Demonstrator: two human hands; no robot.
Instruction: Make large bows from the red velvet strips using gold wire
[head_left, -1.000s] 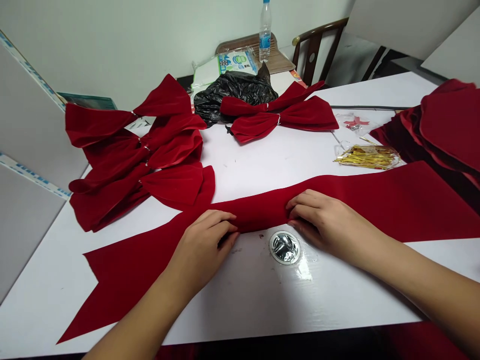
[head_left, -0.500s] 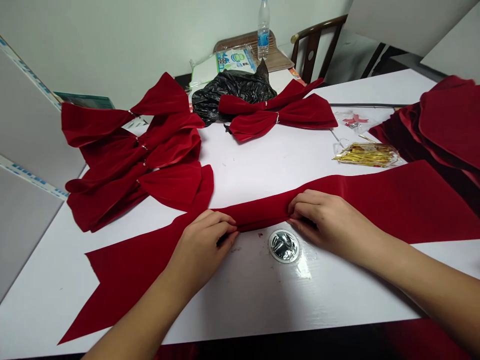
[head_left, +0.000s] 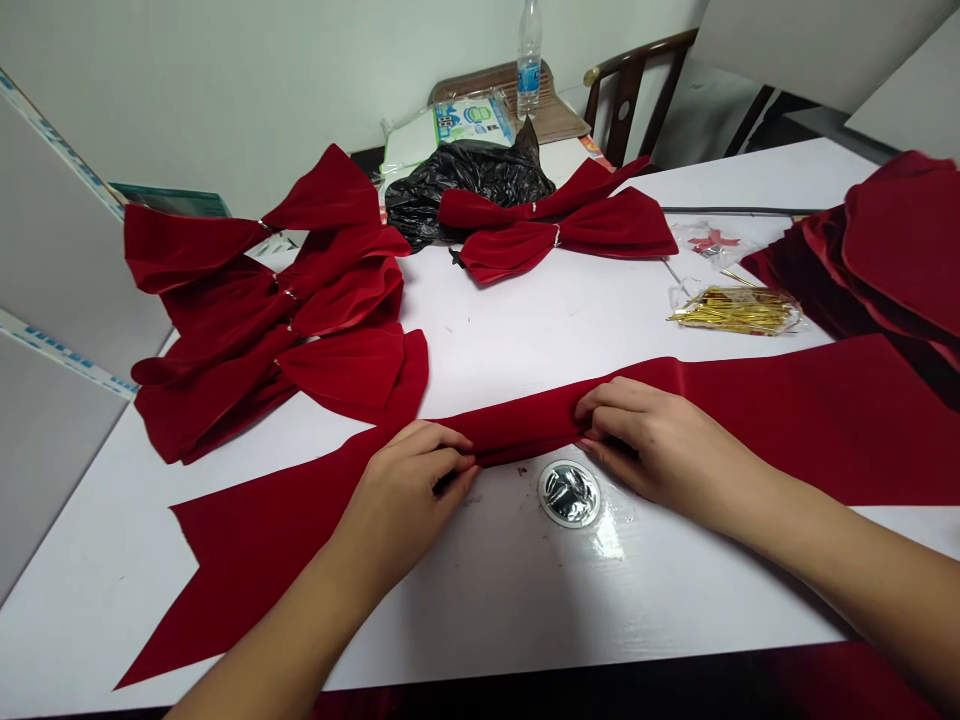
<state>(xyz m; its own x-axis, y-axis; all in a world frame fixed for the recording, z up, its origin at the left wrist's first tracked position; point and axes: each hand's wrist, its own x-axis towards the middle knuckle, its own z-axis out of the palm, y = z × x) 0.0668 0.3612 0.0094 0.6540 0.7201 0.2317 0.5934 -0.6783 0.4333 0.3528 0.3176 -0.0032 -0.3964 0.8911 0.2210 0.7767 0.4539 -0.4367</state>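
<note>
A long red velvet strip (head_left: 795,415) lies across the white table, with a V-notched left end and a narrow, folded middle. My left hand (head_left: 412,480) pinches the near edge of the folded part, thumb below and fingers on top. Farther right, my right hand (head_left: 645,435) grips the same edge in a similar pinch. Between and just below the hands is a round metallic disc (head_left: 569,494) in the tabletop. The fabric under the fingertips is hidden.
Tied red bows (head_left: 345,365) are piled at left; two more (head_left: 615,228) lie by a black plastic bag (head_left: 472,180). Gold twist ties (head_left: 735,310) and stacked red fabric (head_left: 904,250) are at right. A water bottle (head_left: 529,75) stands behind.
The right part of the red strip has shifted slightly toward the near edge of the table. Both hands keep their pinch in almost the same place.
</note>
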